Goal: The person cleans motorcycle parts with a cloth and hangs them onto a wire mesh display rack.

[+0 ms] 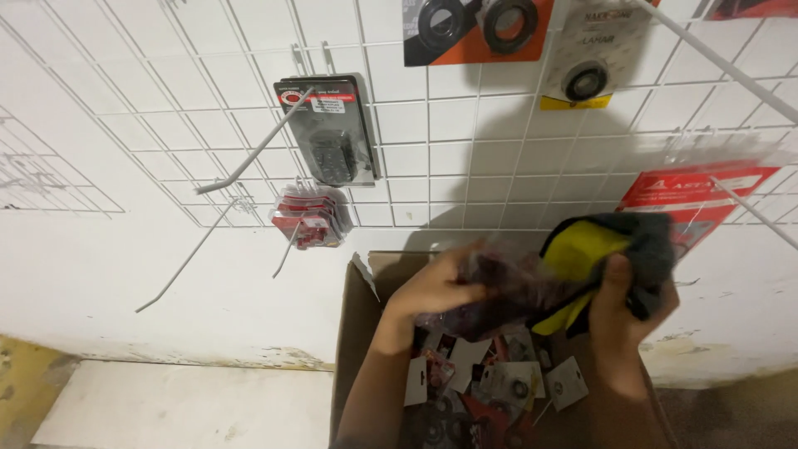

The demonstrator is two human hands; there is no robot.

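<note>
Cardboard box [356, 320] of small packets sits below both hands. The left hand [436, 291] grips a dark plastic bag [507, 291]; the right hand [619, 312] grips a yellow-and-black cloth [582, 254], hiding the wall grid [432, 158] behind.

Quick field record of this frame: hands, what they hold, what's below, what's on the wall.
left hand: grips a blurred dark reddish plastic-wrapped bundle
right hand: holds a yellow and dark grey fabric item
below hands: open brown cardboard box with small carded parts in clear packets
wall: white wire grid panel with bare white hooks
hanging: black blister pack with red header; small red packets
blur: bundle contents cannot be told
</note>
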